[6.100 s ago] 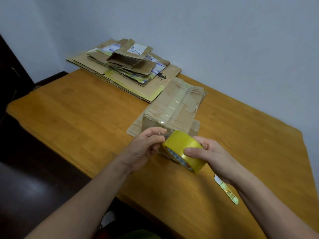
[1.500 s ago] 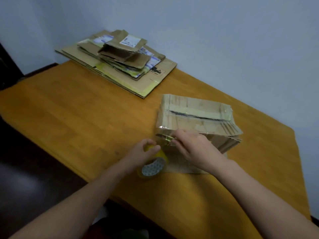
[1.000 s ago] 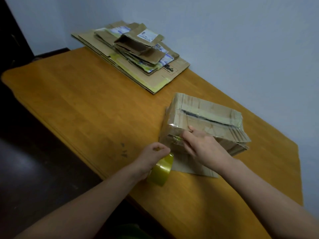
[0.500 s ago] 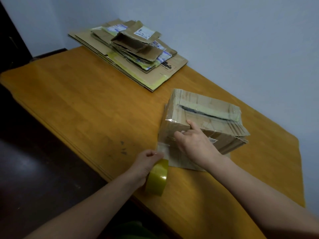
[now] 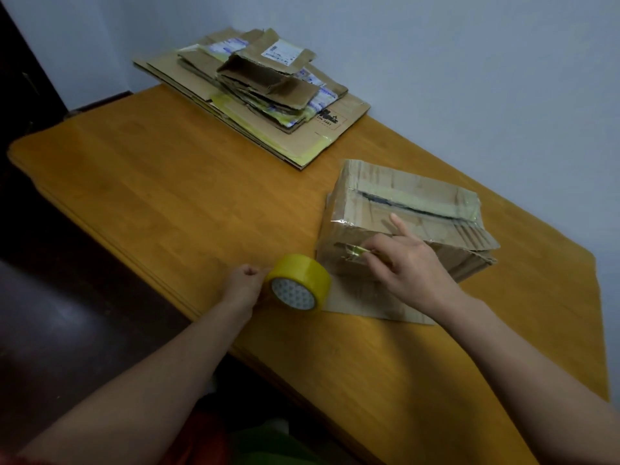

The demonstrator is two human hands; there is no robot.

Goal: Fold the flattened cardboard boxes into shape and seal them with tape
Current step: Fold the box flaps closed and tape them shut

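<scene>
Our right hand (image 5: 411,263) pinches a small yellowish cutter (image 5: 357,252) against the near side of the folded box (image 5: 402,209), index finger stretched onto its top, while our left hand (image 5: 243,286) grips the yellow tape roll (image 5: 298,286) on the table (image 5: 167,196) just beside the box. We judge the step to be severing the strip, so we pull the roll taut, cut close to the cardboard and press the loose end flat. The flattened boxes (image 5: 261,95) lie stacked near the wall.

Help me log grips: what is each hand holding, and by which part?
Left hand grips the yellow roll of packing tape by its outer rim. Right hand pinches a slim yellowish tool, likely a cutter, by its rear.
</scene>
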